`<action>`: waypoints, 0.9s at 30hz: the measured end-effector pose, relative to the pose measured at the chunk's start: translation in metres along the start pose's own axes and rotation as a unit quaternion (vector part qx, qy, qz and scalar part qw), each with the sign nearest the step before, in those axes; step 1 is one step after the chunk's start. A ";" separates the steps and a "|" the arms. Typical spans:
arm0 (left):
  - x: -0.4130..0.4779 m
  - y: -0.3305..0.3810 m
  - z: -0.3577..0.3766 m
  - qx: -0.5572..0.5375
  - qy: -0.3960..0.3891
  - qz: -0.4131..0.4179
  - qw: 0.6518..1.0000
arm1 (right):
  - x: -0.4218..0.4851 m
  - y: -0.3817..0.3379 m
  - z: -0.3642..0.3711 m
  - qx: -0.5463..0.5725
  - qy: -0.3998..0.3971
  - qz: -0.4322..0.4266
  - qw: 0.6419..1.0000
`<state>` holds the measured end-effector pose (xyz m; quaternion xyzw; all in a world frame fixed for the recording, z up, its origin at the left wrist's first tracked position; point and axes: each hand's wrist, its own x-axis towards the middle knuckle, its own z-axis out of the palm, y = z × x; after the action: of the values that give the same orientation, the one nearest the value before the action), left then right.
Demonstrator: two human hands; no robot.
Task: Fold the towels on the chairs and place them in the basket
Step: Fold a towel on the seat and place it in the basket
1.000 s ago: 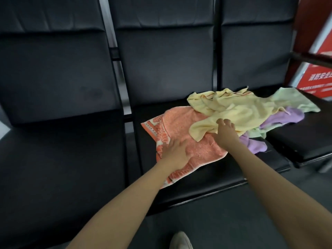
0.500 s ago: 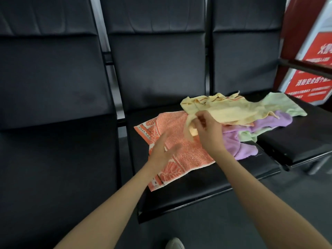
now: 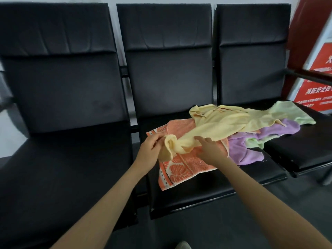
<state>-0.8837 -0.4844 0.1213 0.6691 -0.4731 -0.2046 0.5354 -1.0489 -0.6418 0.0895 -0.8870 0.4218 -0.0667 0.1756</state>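
The left hand (image 3: 150, 152) grips the bunched end of the yellow towel (image 3: 221, 123), stretched over the orange towel (image 3: 186, 164) on the middle seat (image 3: 197, 194); the right hand (image 3: 211, 151) touches it, grip unclear. Pulling could drag the tangled purple towel (image 3: 242, 151) off the near edge. The left seat (image 3: 62, 168) looks roomy enough for folding

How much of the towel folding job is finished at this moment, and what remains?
Done: nothing yet; no folded towel and no basket is in view. In hand: the left hand grips a bunched end of the yellow towel, and the right hand touches it. Left: the orange towel, purple towel and green towel lie unfolded on the chair seats.
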 end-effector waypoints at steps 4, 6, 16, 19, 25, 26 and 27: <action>-0.008 0.007 -0.007 -0.066 -0.010 -0.021 0.998 | 0.012 0.000 0.003 -0.022 0.075 0.038 0.996; -0.010 0.010 -0.011 -0.091 0.005 -0.030 0.995 | 0.019 -0.002 -0.001 -0.019 0.082 0.043 0.995; -0.026 0.031 -0.068 -0.150 0.182 -0.090 0.968 | -0.013 -0.148 -0.081 0.196 0.198 -0.181 0.943; -0.048 0.031 -0.109 -0.165 0.273 -0.120 0.940 | -0.034 -0.210 -0.083 0.177 0.139 -0.279 0.933; -0.124 0.009 -0.209 -0.108 0.410 -0.126 0.897 | -0.062 -0.316 -0.034 0.220 0.039 -0.357 0.907; -0.138 -0.001 -0.224 -0.081 0.421 -0.138 0.893 | -0.065 -0.331 -0.019 0.220 -0.012 -0.363 0.905; -0.150 -0.014 -0.237 -0.055 0.417 -0.164 0.893 | -0.068 -0.343 -0.002 0.210 -0.073 -0.369 0.903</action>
<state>-0.7633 -0.2332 0.1550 0.7307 -0.0783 -0.0176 0.6780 -0.8445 -0.3902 0.2194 -0.9242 0.0266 -0.1491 0.3505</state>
